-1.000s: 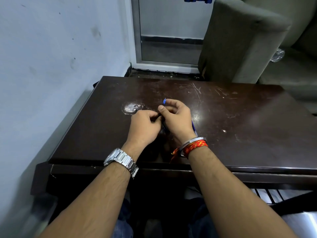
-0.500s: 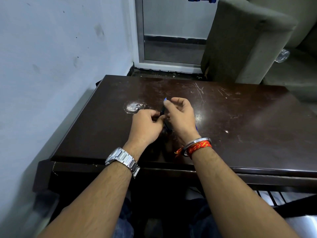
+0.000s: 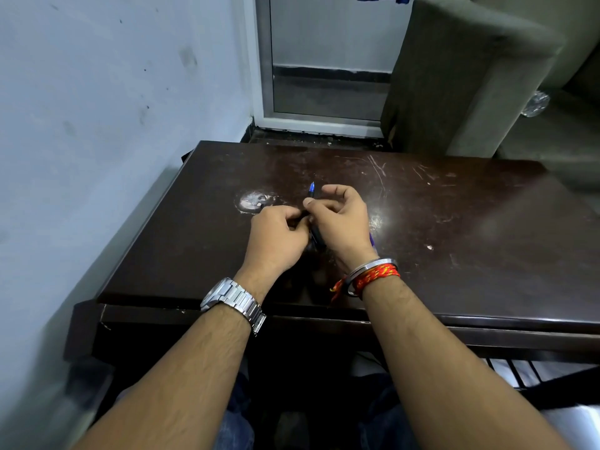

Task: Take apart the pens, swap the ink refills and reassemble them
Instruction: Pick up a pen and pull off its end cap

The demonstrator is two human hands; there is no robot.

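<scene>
Both my hands meet over the middle of the dark wooden table (image 3: 454, 228). My right hand (image 3: 341, 222) pinches a blue-tipped pen (image 3: 311, 189) whose blue end sticks up above the fingers, the index finger lifted away. A dark pen body (image 3: 316, 237) runs down between the two hands. My left hand (image 3: 276, 237) is closed with its fingertips on that dark part; what exactly it grips is hidden. A sliver of blue or purple pen (image 3: 372, 241) shows on the table behind my right wrist.
A white scuffed patch (image 3: 255, 201) marks the table just left of my hands. A blue-grey wall (image 3: 97, 125) runs along the left edge. A grey sofa arm (image 3: 461, 79) stands behind the table, and a door frame (image 3: 263, 60) is at the back.
The blue pen tip now sticks out further above my right fingers, and my right index finger has lifted. Both hands stay at the same spot on the table.
</scene>
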